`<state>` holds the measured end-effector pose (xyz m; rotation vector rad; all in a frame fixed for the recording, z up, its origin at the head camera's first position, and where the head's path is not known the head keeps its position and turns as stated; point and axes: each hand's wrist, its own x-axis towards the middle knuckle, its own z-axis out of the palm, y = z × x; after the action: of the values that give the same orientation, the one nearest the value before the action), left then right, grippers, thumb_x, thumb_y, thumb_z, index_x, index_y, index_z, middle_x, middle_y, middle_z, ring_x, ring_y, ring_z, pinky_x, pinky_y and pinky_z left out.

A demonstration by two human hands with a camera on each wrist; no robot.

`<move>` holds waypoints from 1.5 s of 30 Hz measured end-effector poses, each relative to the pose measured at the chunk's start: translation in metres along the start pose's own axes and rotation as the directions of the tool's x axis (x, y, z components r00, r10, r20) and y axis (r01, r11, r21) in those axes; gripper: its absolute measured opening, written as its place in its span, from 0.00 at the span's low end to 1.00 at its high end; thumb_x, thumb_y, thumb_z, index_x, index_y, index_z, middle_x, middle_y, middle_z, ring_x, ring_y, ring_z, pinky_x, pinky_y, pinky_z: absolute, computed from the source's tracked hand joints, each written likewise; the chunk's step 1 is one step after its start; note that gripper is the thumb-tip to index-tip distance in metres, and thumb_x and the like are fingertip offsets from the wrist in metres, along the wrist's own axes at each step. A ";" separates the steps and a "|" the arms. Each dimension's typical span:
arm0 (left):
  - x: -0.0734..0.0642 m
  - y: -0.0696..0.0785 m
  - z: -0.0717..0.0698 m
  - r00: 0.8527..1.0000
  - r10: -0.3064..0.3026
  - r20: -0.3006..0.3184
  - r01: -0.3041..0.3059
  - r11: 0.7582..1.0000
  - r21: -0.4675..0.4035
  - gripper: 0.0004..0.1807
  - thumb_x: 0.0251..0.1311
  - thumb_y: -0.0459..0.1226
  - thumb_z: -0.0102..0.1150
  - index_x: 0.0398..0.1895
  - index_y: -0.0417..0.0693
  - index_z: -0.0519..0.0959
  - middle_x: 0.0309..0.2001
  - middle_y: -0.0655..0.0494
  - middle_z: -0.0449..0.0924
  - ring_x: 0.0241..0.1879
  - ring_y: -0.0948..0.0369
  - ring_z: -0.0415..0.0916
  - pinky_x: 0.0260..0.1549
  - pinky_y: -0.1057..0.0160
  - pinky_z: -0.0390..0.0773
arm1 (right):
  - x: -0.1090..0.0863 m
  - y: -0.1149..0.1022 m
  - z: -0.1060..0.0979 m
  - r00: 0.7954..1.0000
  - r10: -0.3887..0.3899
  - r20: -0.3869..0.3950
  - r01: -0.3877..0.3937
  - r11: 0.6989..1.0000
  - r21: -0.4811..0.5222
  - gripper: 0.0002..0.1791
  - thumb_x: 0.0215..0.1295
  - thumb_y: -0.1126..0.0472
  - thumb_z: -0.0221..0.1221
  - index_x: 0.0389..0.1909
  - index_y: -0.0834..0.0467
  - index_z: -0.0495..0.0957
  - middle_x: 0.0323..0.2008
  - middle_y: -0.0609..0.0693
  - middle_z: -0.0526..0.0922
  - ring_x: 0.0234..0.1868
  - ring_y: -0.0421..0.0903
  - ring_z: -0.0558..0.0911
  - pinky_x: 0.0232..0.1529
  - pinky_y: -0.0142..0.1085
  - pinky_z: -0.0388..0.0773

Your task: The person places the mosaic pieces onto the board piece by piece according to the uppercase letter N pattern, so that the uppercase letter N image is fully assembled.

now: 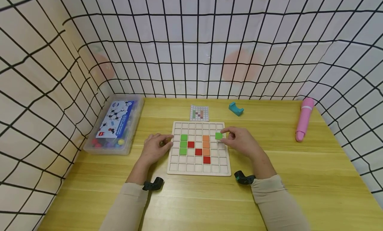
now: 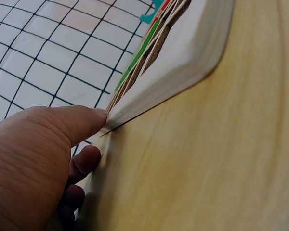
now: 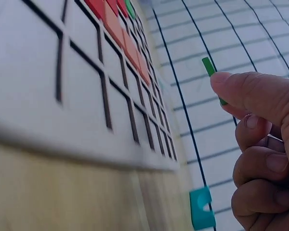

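A wooden grid board (image 1: 182, 168) lies on the table. Three green square tiles (image 1: 183, 144) form a column on its left side, and three orange tiles (image 1: 206, 145) form another to the right. Red tiles (image 1: 198, 152) run diagonally between and below them. My right hand (image 1: 243, 143) pinches a single green tile (image 1: 218, 136) between thumb and finger over the board's upper right; in the right wrist view this tile (image 3: 208, 66) is held clear of the surface. With thumb (image 2: 89, 118) and fingertip, my left hand (image 1: 154, 147) touches the board's left edge.
Behind the board lies a small printed pattern card (image 1: 199, 113). A teal curved piece (image 1: 236, 109) sits right of it. A lidded plastic box (image 1: 112, 124) stands at the left, a pink cylindrical object (image 1: 305, 119) at the right. Black wire mesh (image 1: 197, 41) surrounds the table (image 1: 197, 201).
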<state>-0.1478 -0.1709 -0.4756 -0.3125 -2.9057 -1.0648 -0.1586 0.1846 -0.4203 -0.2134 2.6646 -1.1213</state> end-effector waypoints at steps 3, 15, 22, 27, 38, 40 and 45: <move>0.000 0.000 0.000 1.000 0.000 -0.001 0.000 1.000 -0.001 0.18 0.69 0.45 0.64 0.60 0.56 0.84 0.39 0.56 0.83 0.39 0.56 0.66 0.49 0.53 0.59 | 0.000 -0.009 0.009 0.999 -0.039 0.023 0.039 0.999 -0.024 0.16 0.67 0.54 0.67 0.53 0.52 0.82 0.26 0.48 0.71 0.24 0.45 0.67 0.23 0.33 0.61; -0.002 0.001 -0.001 1.000 0.012 -0.005 -0.012 1.000 -0.004 0.18 0.69 0.45 0.64 0.59 0.56 0.84 0.40 0.56 0.84 0.40 0.56 0.67 0.50 0.51 0.60 | -0.004 -0.037 0.050 0.974 -0.194 0.118 0.203 0.977 -0.068 0.14 0.65 0.53 0.69 0.48 0.51 0.84 0.21 0.42 0.70 0.23 0.40 0.68 0.26 0.31 0.63; -0.002 0.000 -0.001 1.000 0.003 -0.008 -0.003 1.000 0.006 0.17 0.69 0.45 0.64 0.59 0.57 0.84 0.40 0.56 0.83 0.40 0.56 0.67 0.50 0.52 0.60 | -0.005 -0.058 0.074 0.953 -0.233 0.194 0.266 0.950 -0.163 0.15 0.62 0.51 0.71 0.47 0.50 0.85 0.19 0.42 0.72 0.22 0.39 0.69 0.26 0.30 0.63; -0.001 0.000 -0.001 1.000 -0.002 -0.008 0.002 1.000 0.012 0.17 0.69 0.46 0.63 0.60 0.58 0.84 0.40 0.56 0.83 0.41 0.56 0.67 0.50 0.51 0.61 | -0.006 -0.068 0.089 0.950 -0.225 0.217 0.270 0.939 -0.211 0.13 0.63 0.51 0.70 0.47 0.49 0.86 0.19 0.40 0.73 0.23 0.37 0.70 0.27 0.31 0.65; 0.000 0.001 0.000 1.000 0.000 0.001 0.000 1.000 0.020 0.18 0.69 0.46 0.63 0.60 0.57 0.84 0.40 0.56 0.83 0.40 0.56 0.67 0.49 0.52 0.61 | -0.002 -0.070 0.106 0.955 -0.212 0.209 0.266 0.921 -0.283 0.13 0.63 0.50 0.67 0.46 0.48 0.85 0.19 0.40 0.74 0.23 0.38 0.71 0.26 0.32 0.66; 0.000 0.001 0.000 1.000 -0.007 0.001 0.007 1.000 0.022 0.18 0.69 0.46 0.63 0.60 0.58 0.84 0.40 0.56 0.83 0.40 0.56 0.67 0.49 0.52 0.61 | -0.002 -0.071 0.107 0.953 -0.213 0.215 0.270 0.919 -0.287 0.13 0.63 0.50 0.67 0.46 0.48 0.85 0.19 0.40 0.74 0.23 0.38 0.70 0.26 0.32 0.66; 0.000 0.002 0.000 1.000 -0.016 0.003 0.016 1.000 0.025 0.18 0.69 0.46 0.63 0.60 0.58 0.84 0.40 0.56 0.83 0.41 0.56 0.67 0.50 0.52 0.61 | -0.002 -0.073 0.108 0.950 -0.220 0.223 0.279 0.918 -0.283 0.12 0.63 0.51 0.68 0.45 0.48 0.86 0.17 0.40 0.74 0.21 0.38 0.71 0.24 0.33 0.67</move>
<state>-0.1474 -0.1697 -0.4746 -0.2912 -2.9263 -1.0301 -0.1232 0.0603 -0.4404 -0.7016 2.6798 -0.6907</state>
